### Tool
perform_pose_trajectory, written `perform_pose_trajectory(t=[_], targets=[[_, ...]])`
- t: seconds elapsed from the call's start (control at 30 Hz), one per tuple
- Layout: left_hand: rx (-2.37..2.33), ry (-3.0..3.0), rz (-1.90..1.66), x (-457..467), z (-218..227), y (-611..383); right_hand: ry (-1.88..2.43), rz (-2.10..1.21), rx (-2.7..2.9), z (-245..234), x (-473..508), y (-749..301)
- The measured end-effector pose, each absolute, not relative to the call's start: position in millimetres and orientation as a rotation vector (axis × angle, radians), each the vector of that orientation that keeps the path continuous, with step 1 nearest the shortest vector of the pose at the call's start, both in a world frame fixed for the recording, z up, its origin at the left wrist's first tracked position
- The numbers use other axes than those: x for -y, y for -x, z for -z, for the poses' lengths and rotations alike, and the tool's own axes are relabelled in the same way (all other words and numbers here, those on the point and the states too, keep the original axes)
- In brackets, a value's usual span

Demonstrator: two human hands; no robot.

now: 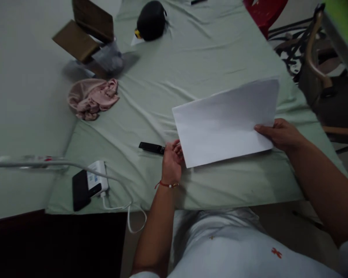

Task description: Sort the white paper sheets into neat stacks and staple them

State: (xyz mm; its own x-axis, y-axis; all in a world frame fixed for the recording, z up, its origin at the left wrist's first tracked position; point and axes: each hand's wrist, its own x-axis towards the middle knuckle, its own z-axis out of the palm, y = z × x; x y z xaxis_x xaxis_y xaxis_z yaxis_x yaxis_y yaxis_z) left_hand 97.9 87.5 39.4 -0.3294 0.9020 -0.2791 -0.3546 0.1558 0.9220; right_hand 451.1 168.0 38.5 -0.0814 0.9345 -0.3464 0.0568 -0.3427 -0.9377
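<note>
A white sheet of paper (226, 121) lies tilted over the pale green bedsheet (168, 69). My right hand (280, 133) grips its right edge, thumb on top. My left hand (171, 160), with a red thread bracelet at the wrist, is curled at the sheet's lower left corner, fingers closed against the paper's edge. A slim black object (151, 147) lies just left of my left hand.
A pink cloth (91, 98) sits to the left. Brown boxes (84, 33) and a black pouch (151, 19) lie farther back. A white power bank (97, 179) with cable and a black phone (80, 190) rest near the bed's front left corner. Chairs (316, 50) stand at the right.
</note>
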Motion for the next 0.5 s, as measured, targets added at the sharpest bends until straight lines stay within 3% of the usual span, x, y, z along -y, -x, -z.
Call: perform_pose_trajectory(t=[0.2,0.5], targets=[[-1.466,-0.650,-1.358,-115,-24,-112,1.431,-1.571,1.209,-27,-163,-436],[-1.469,-0.707,-1.287,-102,-15,-100,1.540,-1.115,1.089,-52,-196,-475]])
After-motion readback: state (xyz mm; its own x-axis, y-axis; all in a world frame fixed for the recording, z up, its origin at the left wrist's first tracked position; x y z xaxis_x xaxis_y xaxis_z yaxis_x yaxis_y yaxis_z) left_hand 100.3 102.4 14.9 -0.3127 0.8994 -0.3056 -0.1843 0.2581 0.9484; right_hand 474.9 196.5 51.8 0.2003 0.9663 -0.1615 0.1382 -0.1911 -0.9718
